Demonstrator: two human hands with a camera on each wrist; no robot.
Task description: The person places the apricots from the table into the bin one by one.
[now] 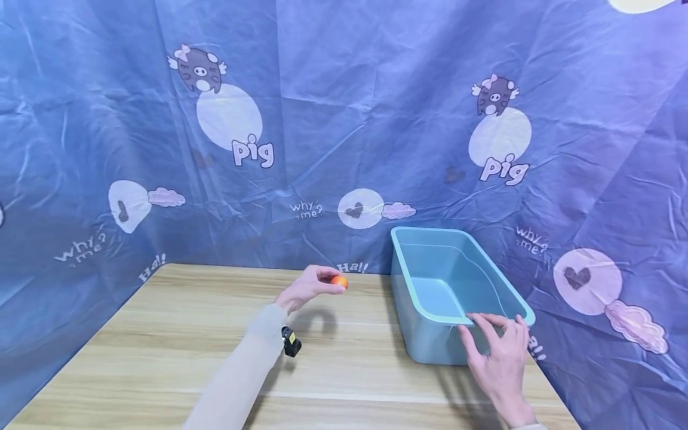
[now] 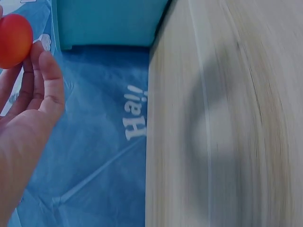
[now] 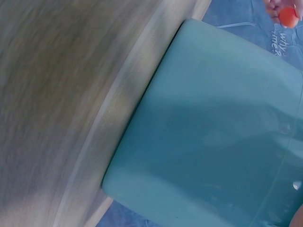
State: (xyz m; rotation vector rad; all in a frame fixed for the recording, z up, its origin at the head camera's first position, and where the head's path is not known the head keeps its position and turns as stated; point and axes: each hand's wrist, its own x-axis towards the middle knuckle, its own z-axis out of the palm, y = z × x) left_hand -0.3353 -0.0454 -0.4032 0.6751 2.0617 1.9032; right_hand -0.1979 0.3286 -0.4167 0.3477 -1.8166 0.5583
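My left hand (image 1: 310, 288) is raised over the back of the table and pinches a small, smooth orange ball (image 1: 340, 282) between thumb and fingers. Up close in the left wrist view, the ball (image 2: 16, 40) looks round and red-orange, cut off by the frame's edge. To the right stands a deep teal plastic tub (image 1: 430, 337), upright on the table. My right hand (image 1: 500, 358) grips its near rim, fingertips over the edge and thumb against the outer wall. The right wrist view is mostly filled by the tub's side (image 3: 203, 118), with just a bit of finger at the lower right corner.
The wood-grain table (image 1: 161, 346) meets a blue printed cloth (image 1: 322, 89) that hangs behind it and along both sides. The tub stands near the cloth at the back right. A small black device (image 1: 291, 341) is worn on my left wrist.
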